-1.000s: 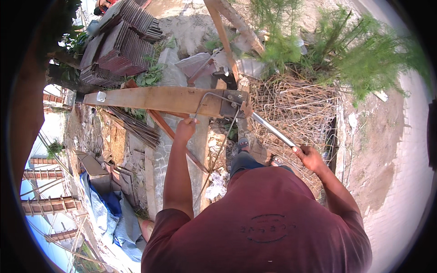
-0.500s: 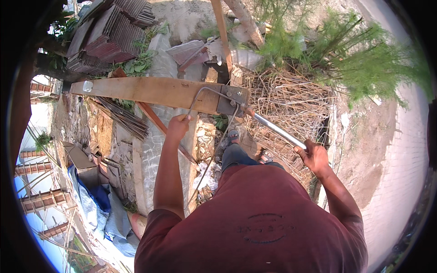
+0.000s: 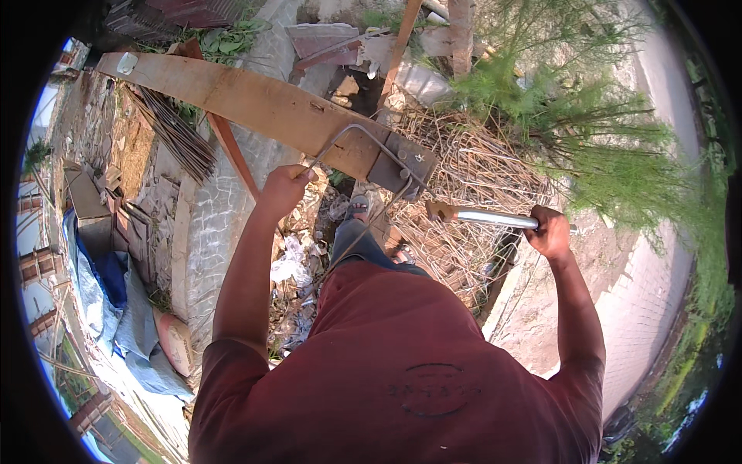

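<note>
A long wooden plank stretches across in front of me, with a dark metal plate and pins fixed at its right end. My left hand is closed on a thin steel rod, which is bent at the plank's right end and trails back toward my body. My right hand grips a bending lever, a shiny pipe with a rusty head. That head is apart from the plate and rod, just to their right.
A heap of bent steel rods lies beyond and right of the plate. A slanted wooden brace stands below the plank, near a bundle of straight rods. Green feathery branches hang at the right. A blue tarp lies at left.
The lever's head has come away from the pins at the plank's end. My right hand has swung it outward, nearly level. My left hand still holds the rod. The whole view has shifted.
</note>
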`<act>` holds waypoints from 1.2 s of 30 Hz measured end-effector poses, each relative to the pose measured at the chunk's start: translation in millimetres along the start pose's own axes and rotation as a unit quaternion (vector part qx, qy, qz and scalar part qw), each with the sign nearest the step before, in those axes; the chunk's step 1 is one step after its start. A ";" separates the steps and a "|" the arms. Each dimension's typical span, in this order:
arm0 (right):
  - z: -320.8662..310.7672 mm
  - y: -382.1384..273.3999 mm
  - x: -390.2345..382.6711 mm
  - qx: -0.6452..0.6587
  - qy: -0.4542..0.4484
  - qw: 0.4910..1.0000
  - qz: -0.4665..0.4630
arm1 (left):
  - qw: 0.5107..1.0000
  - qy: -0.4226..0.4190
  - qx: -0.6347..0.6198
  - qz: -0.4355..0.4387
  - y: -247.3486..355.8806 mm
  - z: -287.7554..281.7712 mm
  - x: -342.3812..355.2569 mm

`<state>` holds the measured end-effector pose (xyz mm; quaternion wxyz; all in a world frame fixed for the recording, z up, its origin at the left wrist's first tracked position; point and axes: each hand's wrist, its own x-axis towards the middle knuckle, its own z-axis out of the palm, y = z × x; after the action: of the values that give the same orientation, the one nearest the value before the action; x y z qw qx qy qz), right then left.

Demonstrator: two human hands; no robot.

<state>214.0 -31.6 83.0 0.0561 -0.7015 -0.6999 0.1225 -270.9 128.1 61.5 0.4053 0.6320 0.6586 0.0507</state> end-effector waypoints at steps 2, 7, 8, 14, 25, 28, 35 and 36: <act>-19.3 13.3 47.0 -0.030 -0.023 0.998 -0.049 | 1.000 0.008 -0.002 0.015 0.4 -0.2 -2.5; -1.8 85.2 136.1 0.029 -0.065 0.991 -0.109 | 0.999 -0.012 -0.033 0.002 9.9 -3.7 -3.1; -12.6 65.4 150.3 -0.046 -0.069 0.979 -0.186 | 0.999 -0.013 -0.040 0.005 5.8 -1.6 -2.9; -26.4 26.1 205.2 -0.134 -0.087 0.933 -0.324 | 0.998 -0.029 -0.055 0.018 0.4 -3.1 -0.4; -10.8 36.2 196.6 -0.155 -0.227 0.933 -0.232 | 0.997 -0.054 -0.057 -0.011 6.9 -6.3 -1.9; -3.9 46.3 172.5 -0.163 -0.190 0.944 -0.214 | 0.998 -0.033 -0.060 0.016 2.0 -1.7 -2.0; -8.6 90.7 170.4 -0.177 0.025 0.959 -0.221 | 0.997 -0.051 -0.044 0.037 -1.4 -5.9 1.5; -7.0 93.1 165.6 -0.179 0.034 0.963 -0.200 | 0.994 -0.071 -0.082 0.014 -0.3 -7.9 2.1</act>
<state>304.3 132.6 51.0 -0.0234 -0.5491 -0.8344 -0.0423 -275.5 133.4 65.6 0.5004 0.6078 0.6132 0.0651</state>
